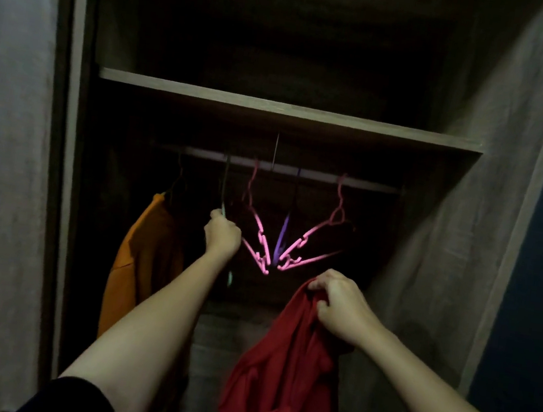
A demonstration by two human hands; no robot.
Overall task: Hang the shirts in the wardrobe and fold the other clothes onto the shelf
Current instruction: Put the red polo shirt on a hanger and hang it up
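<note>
Hanging bunched from the right hand [339, 306], a red shirt [279, 373] is pinched at its upper edge between curled fingers and thumb and is held before the lower right part of the open wardrobe, below the rail [369, 185]. A pale green hanger [223, 211], hooked on that rail, is gripped at its neck by the left hand [223, 235], whose fingers are closed tightly round it, just right of an orange shirt [141, 264] already hung at the left end. Pink hangers [260, 239] and a purple hanger [281, 238] are seen on the rail beneath the wooden shelf [276, 106].
</note>
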